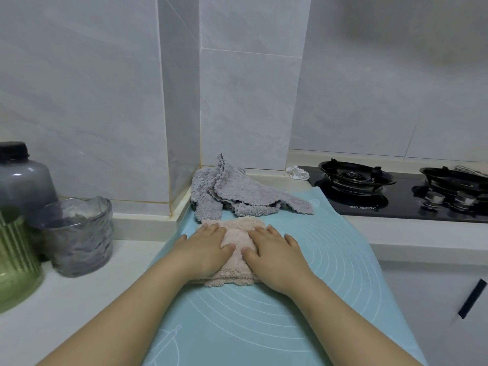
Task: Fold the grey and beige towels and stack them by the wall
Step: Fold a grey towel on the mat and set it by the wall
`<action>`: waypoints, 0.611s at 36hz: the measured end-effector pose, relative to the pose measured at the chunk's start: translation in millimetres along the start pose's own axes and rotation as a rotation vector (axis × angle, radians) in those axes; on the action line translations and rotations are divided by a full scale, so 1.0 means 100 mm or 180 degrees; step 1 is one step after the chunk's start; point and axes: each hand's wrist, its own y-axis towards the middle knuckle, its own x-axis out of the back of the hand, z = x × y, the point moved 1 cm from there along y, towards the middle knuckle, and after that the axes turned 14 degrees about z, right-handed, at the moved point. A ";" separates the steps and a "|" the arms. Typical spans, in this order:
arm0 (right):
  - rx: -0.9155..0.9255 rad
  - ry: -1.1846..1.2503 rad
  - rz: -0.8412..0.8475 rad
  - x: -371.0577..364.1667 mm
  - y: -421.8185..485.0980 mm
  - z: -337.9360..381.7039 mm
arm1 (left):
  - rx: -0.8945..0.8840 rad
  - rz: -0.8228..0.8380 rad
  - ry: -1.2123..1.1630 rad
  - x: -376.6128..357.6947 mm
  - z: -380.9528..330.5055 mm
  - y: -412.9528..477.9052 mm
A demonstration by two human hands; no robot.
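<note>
White marble-look tiles back the worktop (pixel 79 291). On a smooth turquoise silicone mat (pixel 303 299), left hand (pixel 204 249) and right hand (pixel 274 256) press flat, fingers straight, on the folded fluffy beige towel (pixel 237 233). At 12 o'clock, touching it, lies the crumpled scallop-edged grey towel (pixel 237 191).

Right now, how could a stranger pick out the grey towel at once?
Find the tiled pillar that juts from the wall. At its foot, on the far end of the turquoise mat, lies the grey towel. Unlike the folded beige towel just in front of it, it is loose, rumpled and wavy-edged.
</note>
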 end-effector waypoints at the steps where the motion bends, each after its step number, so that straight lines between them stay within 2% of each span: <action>1: 0.0038 0.0003 -0.0177 0.01 -0.02 0.01 | -0.0025 -0.0119 -0.0048 0.01 0.01 0.01; 4: 0.0213 0.0165 -0.0741 0.08 -0.06 0.05 | -0.0140 -0.0674 -0.0244 0.06 0.03 0.01; 7: 0.0304 0.0284 -0.0882 0.13 -0.05 0.08 | -0.0156 -0.0825 -0.0341 0.08 0.02 0.00; 14: 0.0258 0.0231 0.0120 -0.04 0.08 0.00 | 0.0012 -0.0264 -0.0291 -0.03 0.02 0.06; 22: 0.0091 0.0188 0.0376 -0.02 0.10 0.01 | 0.0030 -0.0119 -0.0166 -0.06 0.02 0.06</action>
